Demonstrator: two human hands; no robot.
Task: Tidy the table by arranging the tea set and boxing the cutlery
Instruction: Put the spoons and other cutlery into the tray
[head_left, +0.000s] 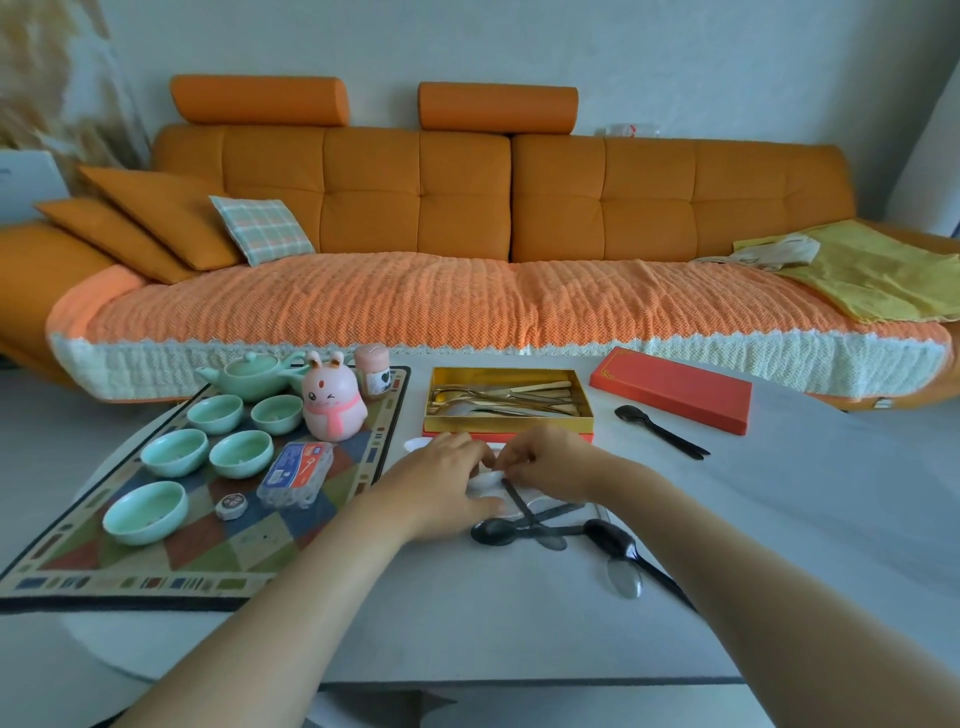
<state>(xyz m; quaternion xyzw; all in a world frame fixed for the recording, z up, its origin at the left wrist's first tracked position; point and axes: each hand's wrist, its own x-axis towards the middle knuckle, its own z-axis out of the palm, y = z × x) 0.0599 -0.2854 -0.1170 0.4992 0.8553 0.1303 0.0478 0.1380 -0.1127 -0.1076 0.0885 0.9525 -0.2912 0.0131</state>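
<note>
Head view: the right hand (545, 462) pinches a black utensil (519, 501) just before the open cutlery box (506, 371) on the worktop (753, 519). The left hand (441, 480) covers white spoons (488, 477); its grip cannot be told.

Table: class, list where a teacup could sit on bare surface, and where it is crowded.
Free: the table nearer than the spoon pile, right of the mat; also the right side, past the lone black spoon, nearer than the red lid. Crowded: the mat and the spoon pile before the gold box.
</note>
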